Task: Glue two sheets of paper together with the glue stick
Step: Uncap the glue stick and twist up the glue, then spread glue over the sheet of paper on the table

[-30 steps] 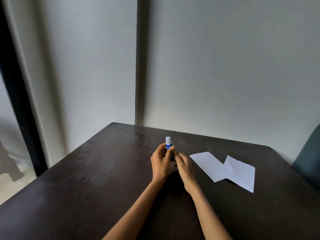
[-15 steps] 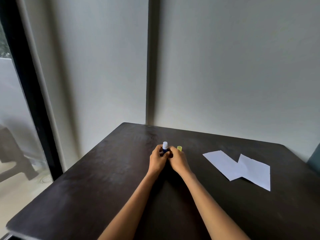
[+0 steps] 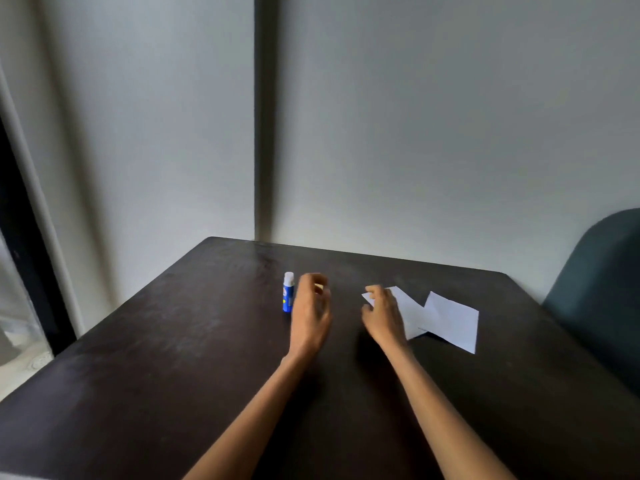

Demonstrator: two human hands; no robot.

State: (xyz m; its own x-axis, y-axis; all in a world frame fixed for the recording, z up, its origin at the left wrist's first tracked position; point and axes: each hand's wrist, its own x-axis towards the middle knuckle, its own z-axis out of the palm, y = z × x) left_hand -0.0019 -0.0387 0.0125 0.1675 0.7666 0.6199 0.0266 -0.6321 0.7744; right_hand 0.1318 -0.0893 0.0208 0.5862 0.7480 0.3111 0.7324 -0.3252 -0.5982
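Overhead, dark table (image 3: 173, 341) meets grey walls (image 3: 415, 133); each hand's grip stays unclear.

Single head view, looking forward and down over dark table (image 3: 173, 358) toward wall corner.

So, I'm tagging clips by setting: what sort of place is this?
Probably an indoor room corner, home or office; hard to say which. A dark wooden table is pushed against plain pale walls, with a teal chair at the right and a dark-framed window at the left.
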